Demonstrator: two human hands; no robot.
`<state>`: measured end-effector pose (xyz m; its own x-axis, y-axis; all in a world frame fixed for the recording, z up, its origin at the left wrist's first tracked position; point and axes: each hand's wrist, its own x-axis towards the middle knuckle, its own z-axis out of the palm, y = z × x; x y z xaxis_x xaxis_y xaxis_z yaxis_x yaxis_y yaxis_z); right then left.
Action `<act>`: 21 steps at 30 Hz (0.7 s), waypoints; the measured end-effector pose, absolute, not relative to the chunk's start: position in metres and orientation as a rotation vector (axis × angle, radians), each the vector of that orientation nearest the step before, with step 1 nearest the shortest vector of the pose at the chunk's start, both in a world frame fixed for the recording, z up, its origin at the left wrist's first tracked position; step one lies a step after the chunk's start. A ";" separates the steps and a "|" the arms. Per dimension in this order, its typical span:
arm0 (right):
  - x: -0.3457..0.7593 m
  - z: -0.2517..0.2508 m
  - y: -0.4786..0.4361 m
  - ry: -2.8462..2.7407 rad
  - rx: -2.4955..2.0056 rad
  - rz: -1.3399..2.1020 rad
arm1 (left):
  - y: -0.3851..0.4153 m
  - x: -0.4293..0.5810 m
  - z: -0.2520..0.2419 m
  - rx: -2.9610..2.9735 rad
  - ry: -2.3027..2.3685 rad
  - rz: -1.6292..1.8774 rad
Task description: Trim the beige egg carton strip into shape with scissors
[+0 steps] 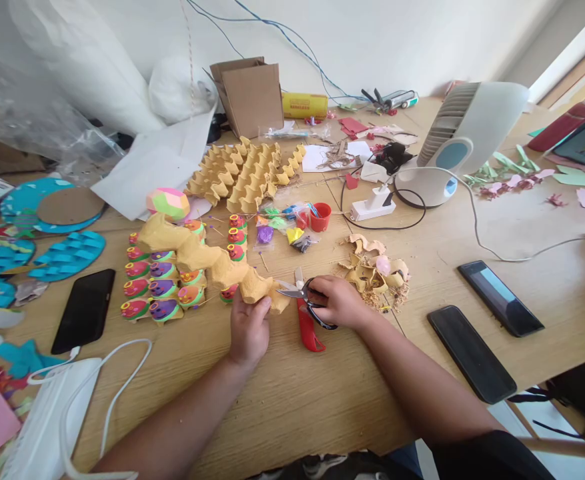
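Observation:
My left hand (pixel 250 328) is closed on the near end of a long yellow egg-carton strip (pixel 197 257), which slants up to the left over painted carton pieces. In my right hand (pixel 339 300) is a pair of scissors (pixel 295 292) with black handles. Their parted blades meet the strip's right end, close to my left fingertips. Beneath the scissors a red-handled tool (pixel 308 327) lies on the table, partly covered. Rows of small painted carton cups (pixel 162 290) in red, purple and orange stand behind and below the strip.
Carton offcuts (pixel 377 273) lie right of my hands. Beyond are yellow egg trays (pixel 252 173), a red cup (pixel 321 217), a power strip (pixel 372 205) and a white fan (pixel 465 143). Phones (pixel 472 353) lie at right; another phone (pixel 84 310) is at left. A person's hand shows at the right edge.

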<state>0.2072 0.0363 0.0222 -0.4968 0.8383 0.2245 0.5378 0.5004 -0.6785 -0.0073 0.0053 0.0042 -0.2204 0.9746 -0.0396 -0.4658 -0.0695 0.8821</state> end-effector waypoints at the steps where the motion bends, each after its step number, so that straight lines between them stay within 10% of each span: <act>1: 0.207 0.022 0.036 -2.224 -1.141 0.710 | 0.005 -0.008 0.004 0.734 0.978 1.582; 21: 0.206 0.022 0.034 -2.343 -1.318 0.365 | 0.003 -0.006 0.004 0.727 1.002 1.665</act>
<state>0.2063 0.0336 0.0221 -0.4589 0.8572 0.2339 0.7453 0.5146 -0.4238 -0.0060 0.0028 0.0037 -0.3011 0.9536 -0.0059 -0.4517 -0.1372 0.8816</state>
